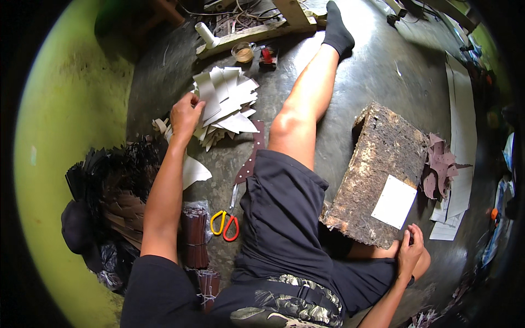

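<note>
My left hand (186, 116) reaches to a heap of pale cut pieces (229, 112) on the floor, its thumb and fingers closed on the edge of one pale piece (206, 94). A thick, rough brown board (377, 164) lies tilted over my bent right leg. On its lower right part lies a white square sheet (394, 201) with small dark dots. My right hand (411, 252) rests by the board's lower corner near my knee, holding nothing I can see, its fingers loosely extended. Scissors (225, 225) with yellow and red handles lie left of my thigh.
Bundled dark brown strips (195, 232) and black and brown piles (123, 191) lie left. A dotted maroon piece (255, 156) is by my knee. Maroon scraps (437, 167) and long white sheets (462, 142) lie right. A glass cup (243, 53) stands ahead, near a wooden frame (257, 37).
</note>
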The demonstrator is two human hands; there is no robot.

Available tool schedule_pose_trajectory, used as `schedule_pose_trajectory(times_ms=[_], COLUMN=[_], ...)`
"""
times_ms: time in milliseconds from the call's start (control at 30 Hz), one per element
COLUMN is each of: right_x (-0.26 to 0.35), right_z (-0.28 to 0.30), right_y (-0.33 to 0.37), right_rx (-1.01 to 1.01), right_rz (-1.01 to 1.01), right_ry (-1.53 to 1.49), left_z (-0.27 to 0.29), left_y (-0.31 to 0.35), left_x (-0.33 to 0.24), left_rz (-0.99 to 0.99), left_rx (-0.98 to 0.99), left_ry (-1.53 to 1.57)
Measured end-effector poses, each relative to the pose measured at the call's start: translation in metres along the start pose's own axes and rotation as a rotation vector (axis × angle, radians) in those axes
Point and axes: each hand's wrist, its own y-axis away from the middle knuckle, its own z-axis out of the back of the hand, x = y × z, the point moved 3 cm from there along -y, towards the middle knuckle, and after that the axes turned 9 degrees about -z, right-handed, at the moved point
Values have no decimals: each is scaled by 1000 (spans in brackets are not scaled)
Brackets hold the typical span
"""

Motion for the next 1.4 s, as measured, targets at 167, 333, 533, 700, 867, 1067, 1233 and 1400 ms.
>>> schedule_pose_trajectory(times_ms=[167,333,533,700,867,1067,1233,1400], right_x=[48,173,204,155,134,125,119,115], right_z=[17,4,0,-5,-6,-1,-8,-13], right_y=[9,36,18,6,3,-11,-24,-30], right_rx=[-126,326,447,258,309,389,370,430], right_rz=[-112,-33,-273,-301,-371,-381,-242,-379], right_ry=[-390,-1041,-917,-899,-980,-1055,-1008,-1172], left_z=[39,31,-8,25,-13,-58,-54,-50], left_y=[34,161,261,254,194,198,199,202], left_x=[-65,-248,-385,-421,-476,-488,-493,-492], left_rz=[260,432,647,254,-722,-828,-784,-855], left_rx=[224,521,1064,1842,542,607,640,552], left_ry=[1025,1447,1759,1426,841,792,792,713])
